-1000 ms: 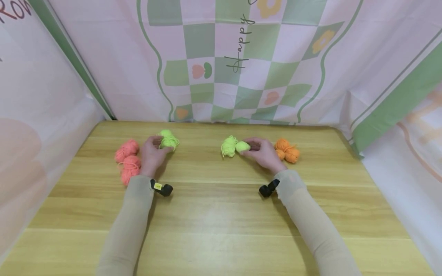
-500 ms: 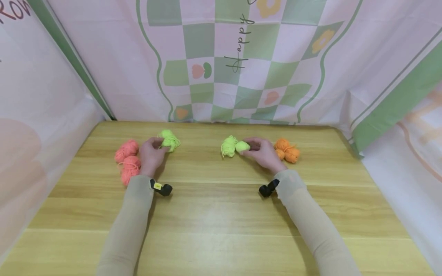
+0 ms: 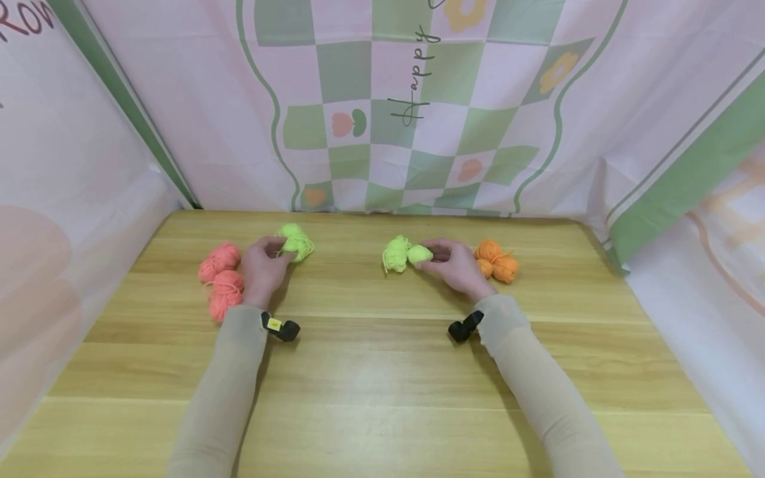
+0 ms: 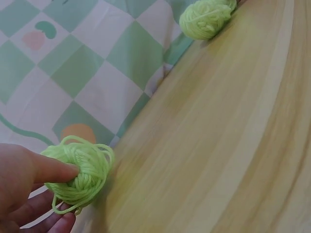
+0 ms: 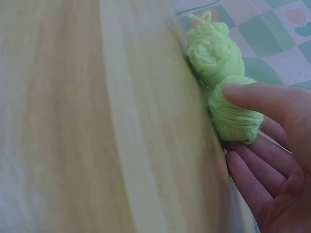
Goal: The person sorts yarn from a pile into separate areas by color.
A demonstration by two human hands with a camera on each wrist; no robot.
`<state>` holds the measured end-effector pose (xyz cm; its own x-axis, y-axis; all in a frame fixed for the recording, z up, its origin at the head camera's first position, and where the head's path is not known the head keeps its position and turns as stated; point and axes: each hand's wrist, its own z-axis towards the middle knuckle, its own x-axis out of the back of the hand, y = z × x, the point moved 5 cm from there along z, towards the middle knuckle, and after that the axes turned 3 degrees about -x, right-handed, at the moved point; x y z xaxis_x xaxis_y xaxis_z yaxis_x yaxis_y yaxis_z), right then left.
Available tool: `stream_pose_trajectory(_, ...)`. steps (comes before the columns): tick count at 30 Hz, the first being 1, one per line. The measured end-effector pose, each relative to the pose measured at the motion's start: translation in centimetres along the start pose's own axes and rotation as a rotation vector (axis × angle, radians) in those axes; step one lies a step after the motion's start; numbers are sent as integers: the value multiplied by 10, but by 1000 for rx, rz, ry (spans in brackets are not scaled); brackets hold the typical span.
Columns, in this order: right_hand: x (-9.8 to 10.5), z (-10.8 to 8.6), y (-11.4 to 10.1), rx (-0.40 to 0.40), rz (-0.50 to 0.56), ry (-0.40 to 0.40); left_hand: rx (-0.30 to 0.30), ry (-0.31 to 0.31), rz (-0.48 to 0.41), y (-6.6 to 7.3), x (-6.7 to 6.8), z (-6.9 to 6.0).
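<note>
My left hand [image 3: 263, 272] pinches a loosely wound lime-green yarn ball [image 3: 298, 243] at the back left of the table. In the left wrist view the thumb presses on that ball's near face [image 4: 82, 177], while the other fingers lie behind and below it. Right of the middle, my right hand [image 3: 457, 267] holds a smaller, tightly wound green yarn ball [image 3: 421, 254] between thumb and fingers. Against it lies a second, fluffier green yarn ball [image 3: 395, 255], which the right wrist view shows touching the held one.
Two coral-pink yarn balls [image 3: 226, 295] lie just left of my left hand. Several orange yarn balls [image 3: 505, 268] sit together to the right of my right hand. A checked curtain [image 3: 394, 133] hangs along the back edge of the wooden table [image 3: 370, 372].
The left green yarn ball has shifted very slightly to the right and turned a little in my left fingers. My right hand and its ball look unmoved.
</note>
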<state>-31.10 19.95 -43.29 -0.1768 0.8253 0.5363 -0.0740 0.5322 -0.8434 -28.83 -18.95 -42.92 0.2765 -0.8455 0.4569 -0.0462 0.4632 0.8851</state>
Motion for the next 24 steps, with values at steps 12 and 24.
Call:
stream_pose_trajectory(12, 0, 1, 1, 3, -4, 4, -33, -20, -42, 11, -2, -1)
stream_pose_trajectory(24, 0, 1, 1, 10, -12, 8, -97, 18, -133, 25, -5, -3)
